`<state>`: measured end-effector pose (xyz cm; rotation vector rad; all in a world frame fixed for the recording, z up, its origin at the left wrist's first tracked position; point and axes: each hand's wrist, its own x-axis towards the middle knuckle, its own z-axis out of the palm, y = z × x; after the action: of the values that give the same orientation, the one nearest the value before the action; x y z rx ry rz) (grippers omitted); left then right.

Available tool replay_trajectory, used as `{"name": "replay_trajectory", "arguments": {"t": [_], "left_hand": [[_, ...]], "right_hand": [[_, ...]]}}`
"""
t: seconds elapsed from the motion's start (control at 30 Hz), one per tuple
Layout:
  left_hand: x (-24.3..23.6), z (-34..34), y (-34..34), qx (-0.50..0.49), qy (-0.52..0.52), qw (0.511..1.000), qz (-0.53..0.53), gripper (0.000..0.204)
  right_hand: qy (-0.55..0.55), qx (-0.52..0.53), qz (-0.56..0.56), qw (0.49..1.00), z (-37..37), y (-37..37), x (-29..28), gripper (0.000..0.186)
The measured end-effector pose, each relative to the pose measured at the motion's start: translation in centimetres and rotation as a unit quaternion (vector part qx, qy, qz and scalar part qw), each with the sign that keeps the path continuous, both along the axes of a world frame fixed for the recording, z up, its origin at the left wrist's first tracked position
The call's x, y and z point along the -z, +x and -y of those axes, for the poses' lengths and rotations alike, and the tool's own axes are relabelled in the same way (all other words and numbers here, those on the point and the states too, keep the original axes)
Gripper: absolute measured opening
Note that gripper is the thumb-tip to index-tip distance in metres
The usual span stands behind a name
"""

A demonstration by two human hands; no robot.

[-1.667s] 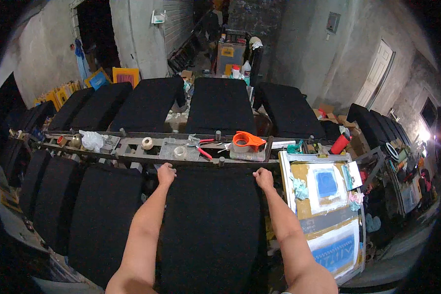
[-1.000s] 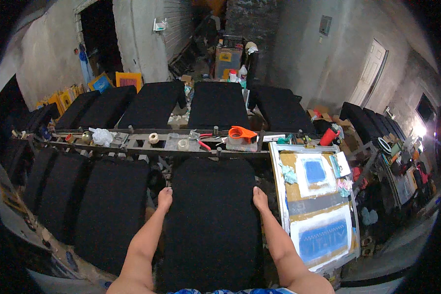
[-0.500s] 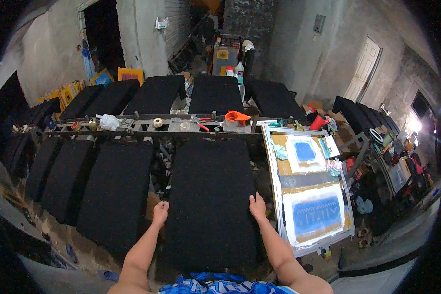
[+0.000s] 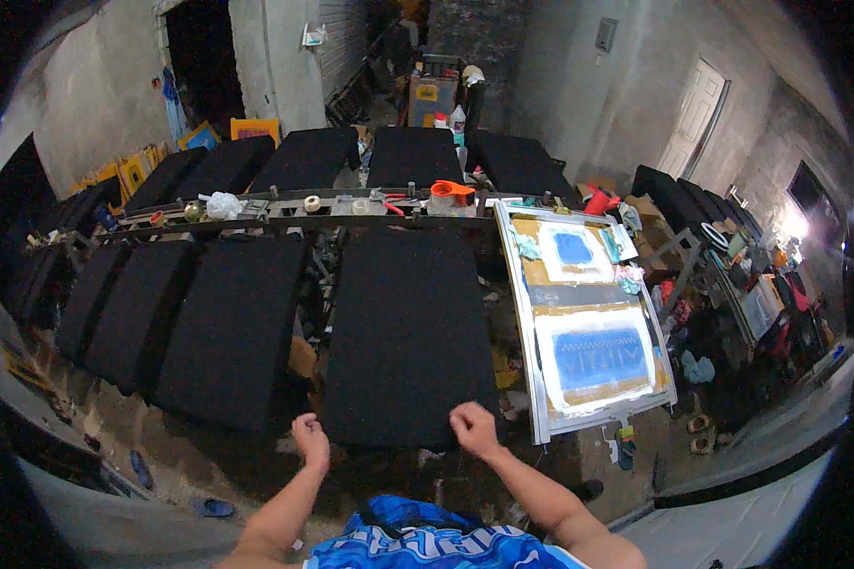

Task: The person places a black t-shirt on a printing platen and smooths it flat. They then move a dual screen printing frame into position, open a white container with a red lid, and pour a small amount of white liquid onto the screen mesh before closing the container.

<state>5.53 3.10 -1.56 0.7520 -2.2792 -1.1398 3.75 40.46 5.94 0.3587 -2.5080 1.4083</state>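
A long black cloth-covered board point(image 4: 403, 332) lies straight in front of me, its near end toward my body. By its near left corner is my left hand point(image 4: 310, 440), fingers curled in. My right hand point(image 4: 474, 429) is closed at the near right corner, over the board's edge. Whether either hand pinches any of the black cloth is too dark to tell. To the right of the board rests a metal-framed printing screen point(image 4: 538, 379), tilted slightly, with two blue stencil areas bordered in white.
More black boards point(image 4: 228, 322) stand to the left, and another row point(image 4: 413, 156) lies beyond. A rail point(image 4: 285, 211) between the rows bears tape rolls, a white crumpled wad point(image 4: 223, 206) and an orange tape dispenser point(image 4: 453, 191). A cluttered bench point(image 4: 740, 303) is at right; slippers point(image 4: 213, 507) lie on the floor.
Both hands have come toward me along the board's sides to its near corners. The right hand has also moved inward and curled its fingers. The view has shifted, showing more floor.
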Motion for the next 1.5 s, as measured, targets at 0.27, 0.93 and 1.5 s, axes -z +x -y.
{"name": "replay_trajectory", "arguments": {"t": [0.27, 0.93, 1.5], "left_hand": [[0.3, -6.9, 6.8, -0.077, 0.688, 0.702, 0.167, 0.015], [5.1, -9.2, 6.2, -0.001, 0.820, 0.562, 0.108, 0.024], [4.4, -9.0, 6.8, 0.028, 0.789, 0.586, 0.185, 0.020]], "right_hand": [[-0.278, -0.021, 0.536, 0.797, 2.6, 9.6, 6.0, 0.016], [-0.610, 0.140, 0.505, 0.594, 4.1, 10.5, 9.6, 0.022], [-0.572, 0.165, 0.518, 0.614, 3.5, 10.8, 8.8, 0.026]]}}
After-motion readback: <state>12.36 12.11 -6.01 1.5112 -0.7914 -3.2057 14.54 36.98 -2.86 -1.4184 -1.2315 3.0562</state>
